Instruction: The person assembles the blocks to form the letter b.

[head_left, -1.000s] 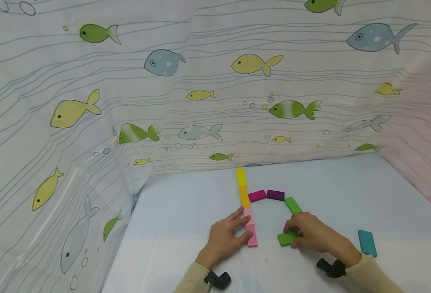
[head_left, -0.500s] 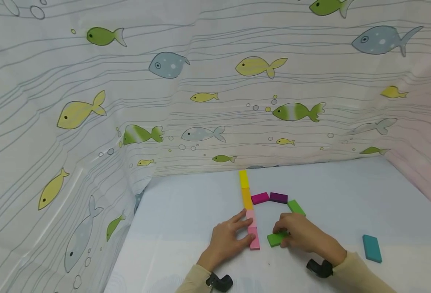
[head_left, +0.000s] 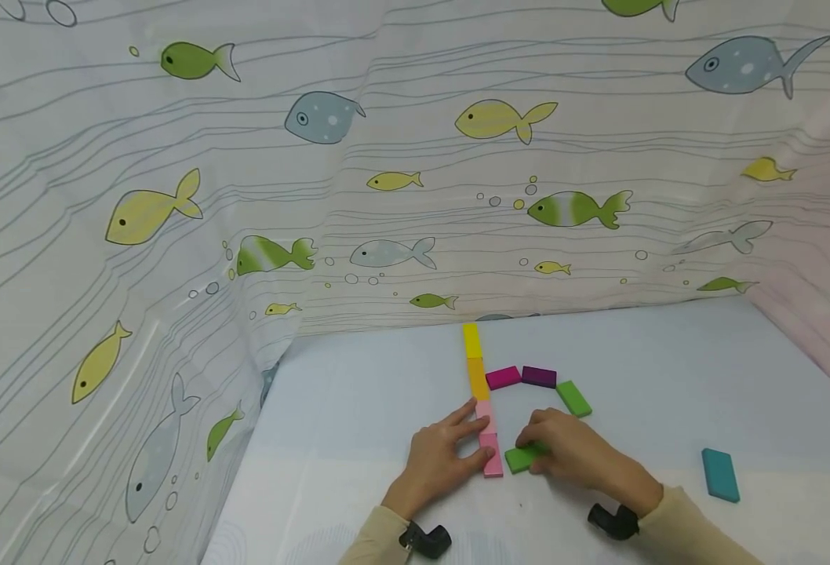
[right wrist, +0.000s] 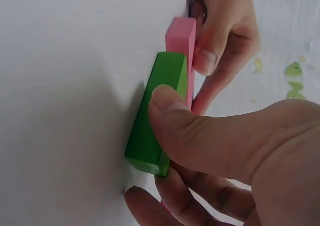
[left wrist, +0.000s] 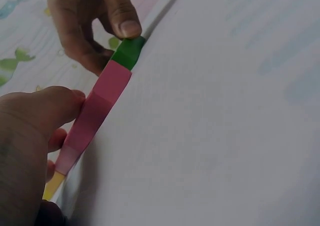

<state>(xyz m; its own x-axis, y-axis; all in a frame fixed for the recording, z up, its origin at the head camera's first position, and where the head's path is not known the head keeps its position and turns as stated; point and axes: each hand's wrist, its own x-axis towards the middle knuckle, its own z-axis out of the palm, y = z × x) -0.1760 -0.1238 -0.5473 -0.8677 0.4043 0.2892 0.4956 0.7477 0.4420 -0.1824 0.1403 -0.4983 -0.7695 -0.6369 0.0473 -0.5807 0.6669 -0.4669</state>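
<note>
My right hand [head_left: 573, 447] pinches a green block [head_left: 521, 459] between thumb and fingers, low on the white table. The block's left end is close to the lower pink block [head_left: 492, 464]. My left hand [head_left: 438, 463] rests fingertips and thumb against the left side of the pink block and the lighter pink block [head_left: 484, 414] above it. An orange block [head_left: 478, 380] and a yellow block [head_left: 472, 341] continue that straight line away from me. In the right wrist view, the right thumb lies on the green block [right wrist: 165, 68].
A magenta block [head_left: 503, 378], a purple block [head_left: 539, 377] and another green block [head_left: 574, 399] curve rightward from the orange one. Farther right on the table lies a teal block [head_left: 721, 475]. A fish-printed curtain [head_left: 394, 212] stands behind and at both sides.
My right hand has slid the green block leftward, toward the lower pink block, away from the other green block. My left hand has stayed at the pink blocks.
</note>
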